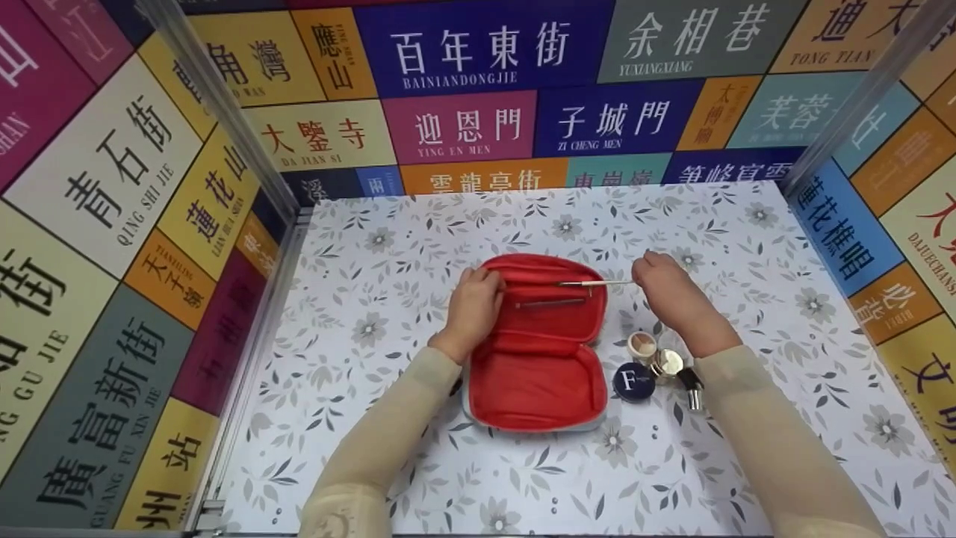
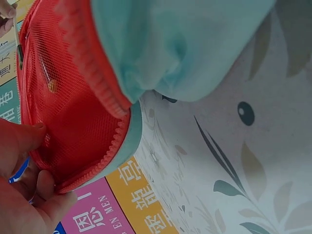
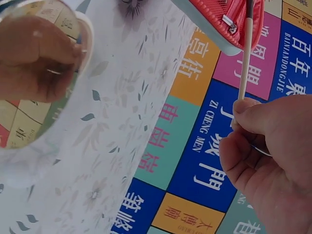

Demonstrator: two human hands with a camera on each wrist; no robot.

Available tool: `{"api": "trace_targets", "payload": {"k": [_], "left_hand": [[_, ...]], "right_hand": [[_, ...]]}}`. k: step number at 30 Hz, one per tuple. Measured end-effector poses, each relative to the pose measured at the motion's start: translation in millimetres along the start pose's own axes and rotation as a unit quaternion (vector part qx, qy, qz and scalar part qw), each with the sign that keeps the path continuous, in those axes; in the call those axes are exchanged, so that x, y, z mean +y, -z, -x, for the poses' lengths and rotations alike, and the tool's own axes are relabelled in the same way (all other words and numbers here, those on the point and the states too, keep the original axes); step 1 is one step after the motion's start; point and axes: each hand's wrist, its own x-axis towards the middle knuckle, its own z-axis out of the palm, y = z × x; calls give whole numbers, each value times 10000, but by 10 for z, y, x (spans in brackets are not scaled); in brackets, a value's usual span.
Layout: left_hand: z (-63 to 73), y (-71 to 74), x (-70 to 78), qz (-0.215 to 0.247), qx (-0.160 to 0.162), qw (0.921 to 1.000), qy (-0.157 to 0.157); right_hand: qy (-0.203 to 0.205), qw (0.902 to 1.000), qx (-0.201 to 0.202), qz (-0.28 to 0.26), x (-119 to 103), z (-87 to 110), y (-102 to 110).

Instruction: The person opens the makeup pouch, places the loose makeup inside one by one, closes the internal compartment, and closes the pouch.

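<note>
A red-lined cosmetic bag [image 1: 538, 388] lies unzipped and spread out, its pale blue-green outside showing in the left wrist view. My left hand [image 1: 476, 305] grips the left edge of its raised half, thumb on the red mesh [image 2: 73, 112] and fingers behind. Inside the mesh pocket lies a slim stick-like item [image 1: 553, 302]. My right hand [image 1: 663, 288] pinches a thin makeup brush [image 1: 606, 282] by the end of its pale handle. The brush's dark head points left and overlaps the bag's upper mesh in the head view.
Right of the bag sit a dark round case marked F [image 1: 633, 382], a small round pot [image 1: 641, 345], a gold-toned round item [image 1: 670, 363] and a black-and-silver tube [image 1: 694, 392]. A round mirror [image 3: 39, 112] reflects a hand. Printed panels [image 1: 463, 127] border the table.
</note>
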Motion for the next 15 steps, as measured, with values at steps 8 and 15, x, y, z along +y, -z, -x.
{"api": "trace_targets", "payload": {"k": [8,15], "left_hand": [[-12,2,23,6,60,9999,-118],[8,26,21,109,103,9999,-69]], "right_hand": [[41,9995,-260,-171,-41,-88,54],[-35,9955,-216,-919,-109,-181,32]]}}
